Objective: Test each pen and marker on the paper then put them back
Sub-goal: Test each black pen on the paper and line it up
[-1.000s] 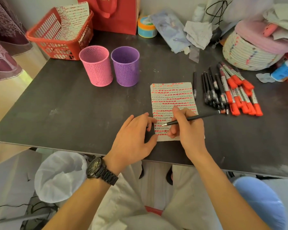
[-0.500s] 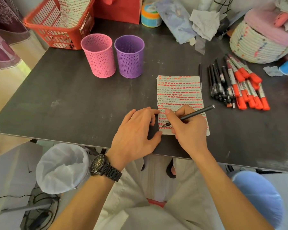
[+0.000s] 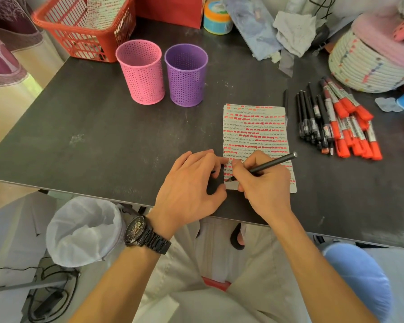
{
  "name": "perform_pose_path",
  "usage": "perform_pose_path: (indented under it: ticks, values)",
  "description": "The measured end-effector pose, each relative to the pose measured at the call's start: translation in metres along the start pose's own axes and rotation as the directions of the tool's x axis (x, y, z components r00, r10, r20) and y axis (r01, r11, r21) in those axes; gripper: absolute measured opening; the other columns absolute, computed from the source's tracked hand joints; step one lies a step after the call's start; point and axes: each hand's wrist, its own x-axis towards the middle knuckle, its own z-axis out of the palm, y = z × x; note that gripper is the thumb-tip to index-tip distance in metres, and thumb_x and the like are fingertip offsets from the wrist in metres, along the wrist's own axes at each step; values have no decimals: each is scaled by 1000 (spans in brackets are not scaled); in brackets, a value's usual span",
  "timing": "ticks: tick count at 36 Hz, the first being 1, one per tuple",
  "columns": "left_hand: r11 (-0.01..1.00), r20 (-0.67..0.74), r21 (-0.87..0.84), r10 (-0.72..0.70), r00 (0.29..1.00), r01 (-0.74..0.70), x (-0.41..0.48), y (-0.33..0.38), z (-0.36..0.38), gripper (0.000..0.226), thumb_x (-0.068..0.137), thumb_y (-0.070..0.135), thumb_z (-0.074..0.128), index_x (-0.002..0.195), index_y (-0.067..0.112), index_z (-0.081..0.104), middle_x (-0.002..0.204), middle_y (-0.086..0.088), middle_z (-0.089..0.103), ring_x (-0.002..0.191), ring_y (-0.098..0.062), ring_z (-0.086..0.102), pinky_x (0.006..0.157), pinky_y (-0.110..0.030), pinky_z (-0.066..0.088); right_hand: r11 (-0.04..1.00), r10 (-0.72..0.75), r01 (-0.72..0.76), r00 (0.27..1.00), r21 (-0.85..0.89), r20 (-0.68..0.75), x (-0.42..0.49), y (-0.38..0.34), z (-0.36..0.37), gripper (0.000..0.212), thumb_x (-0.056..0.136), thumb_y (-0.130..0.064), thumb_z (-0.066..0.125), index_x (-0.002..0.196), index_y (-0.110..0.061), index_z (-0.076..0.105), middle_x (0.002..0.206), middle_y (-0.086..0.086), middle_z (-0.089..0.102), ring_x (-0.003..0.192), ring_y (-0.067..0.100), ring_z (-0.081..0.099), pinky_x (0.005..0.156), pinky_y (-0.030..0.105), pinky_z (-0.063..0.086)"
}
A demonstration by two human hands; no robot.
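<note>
A sheet of paper [image 3: 254, 129], covered in rows of red and black marks, lies on the dark table [image 3: 103, 136]. My right hand [image 3: 264, 185] grips a black pen [image 3: 273, 163] with its tip down on the paper's lower left corner. My left hand [image 3: 191, 185] rests on the table with fingertips and thumb touching the paper's left edge. To the right of the paper lie several black pens [image 3: 309, 117] and several red-capped markers [image 3: 350, 127]. A pink cup [image 3: 141, 73] and a purple cup [image 3: 186, 75] stand beyond, both looking empty.
A red basket [image 3: 79, 31] holding a marked sheet stands at the back left. A woven basket [image 3: 369, 64], cloths and a tub crowd the back right. A lined bin [image 3: 82, 231] sits below the table's near edge.
My right hand has moved the pen tip down and left to the paper's lower left corner. The view has shifted closer; my left hand stays at the paper's edge.
</note>
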Motion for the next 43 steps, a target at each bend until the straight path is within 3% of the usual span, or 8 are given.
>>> perform_pose_path:
  ticks: [12,23,36,43]
  values:
    - [1000,3,-9,-14,1000,14,0,1,-1,27,83,39,60,86,29,35,136,17,61,140,-10,42,119,-37,23,1000,18,-19,1000,13,18,0,-2,0,28,92,-23,70,67,-23,57,52,-10,63,49,4,63,55,11,45]
    - [1000,8,-5,-19,1000,19,0,0,0,27,83,40,60,86,28,36,136,19,60,140,-8,40,118,-30,17,999,26,-26,1000,46,0,-1,-3,-1,31,91,-19,71,64,-28,56,52,-7,63,48,5,62,52,10,45]
    - [1000,10,-4,-17,1000,17,0,1,-2,29,83,39,61,86,30,34,137,18,60,141,-10,41,120,-36,21,999,36,-35,999,23,-14,0,-1,0,29,91,-20,71,65,-23,56,55,-7,64,48,3,63,51,9,43]
    - [999,46,0,-33,998,33,1,1,-2,28,84,37,63,86,28,36,139,18,58,141,-10,40,120,-32,18,999,37,-36,998,27,-45,1,0,1,29,92,-24,71,67,-26,56,55,-11,64,49,3,64,50,11,44]
